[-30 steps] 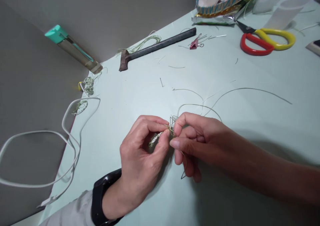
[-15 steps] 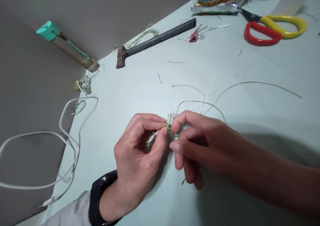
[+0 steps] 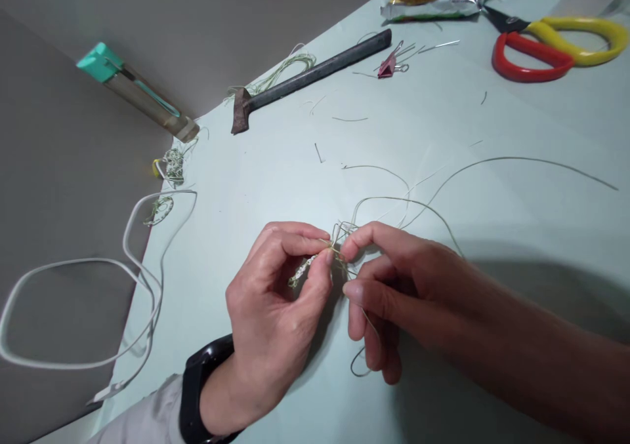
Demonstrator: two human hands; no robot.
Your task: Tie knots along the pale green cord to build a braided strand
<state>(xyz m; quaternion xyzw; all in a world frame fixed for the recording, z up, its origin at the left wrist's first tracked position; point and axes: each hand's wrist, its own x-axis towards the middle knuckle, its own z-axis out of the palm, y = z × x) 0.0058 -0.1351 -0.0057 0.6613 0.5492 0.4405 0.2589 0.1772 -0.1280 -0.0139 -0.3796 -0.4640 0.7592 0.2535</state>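
Note:
Near the middle of the table, my left hand (image 3: pixel 278 293) pinches a small knotted piece (image 3: pixel 304 270) of thin green and white cord between thumb and fingertips. Its braided end shows inside the hand, while loose loops stick out beyond the fingertips. Just to the right, my right hand (image 3: pixel 386 286) has its index fingertip beside those loops. Its thumb and middle finger close on a thin green cord (image 3: pixel 373 326) that runs from the piece and curls below the fingers. Longer green strands (image 3: pixel 512 158) trail away to the right over the table.
Behind lies a hammer (image 3: pixel 315 71) beside a coil of green cord (image 3: pixel 288 70). Scissors (image 3: pixel 534 57), a pink binder clip (image 3: pixel 387 67) and cord scraps lie at the back right. Along the left edge are a teal-capped tube (image 3: pixel 142 96), knotted cord pieces (image 3: pixel 174 165) and a white cable (image 3: pixel 157 286).
My right hand has shifted slightly right and down from my left, and the green cord's lower end now bends into a loop. My left hand keeps its pinch. The view has shifted slightly.

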